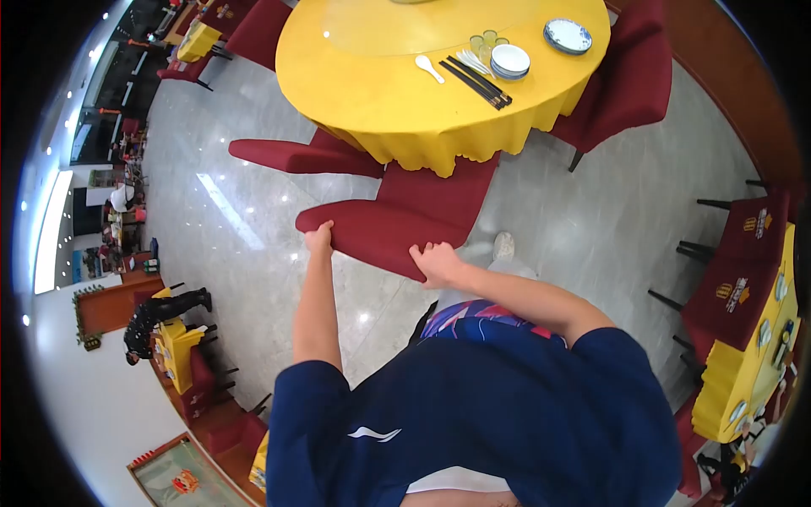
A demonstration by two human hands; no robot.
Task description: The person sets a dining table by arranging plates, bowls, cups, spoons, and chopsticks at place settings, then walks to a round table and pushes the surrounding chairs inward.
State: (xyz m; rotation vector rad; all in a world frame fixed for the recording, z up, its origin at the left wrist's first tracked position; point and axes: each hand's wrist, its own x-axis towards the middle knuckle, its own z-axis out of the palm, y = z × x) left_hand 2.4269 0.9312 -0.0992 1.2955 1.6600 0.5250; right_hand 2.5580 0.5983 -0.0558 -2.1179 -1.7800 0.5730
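A dark red upholstered chair (380,226) stands in front of me, its back nearest my body and its seat reaching under the yellow tablecloth's edge. My left hand (318,237) grips the left end of the chair back's top. Nearer its right end, the fingers of my right hand (438,264) are wrapped over the same edge. Beyond, on the round yellow-covered table (372,93), lie a white spoon (429,68) and black chopsticks (476,83). Stacked bowls (510,59), small glasses (488,40) and blue-rimmed plates (568,36) stand farther right.
Another red chair (296,156) is close on the left, and one more (621,89) stands at the table's right. Grey shiny floor (211,203) surrounds them. Chairs with printed backs (735,279) line a table at far right. A person in dark clothes (156,319) bends over a table at far left.
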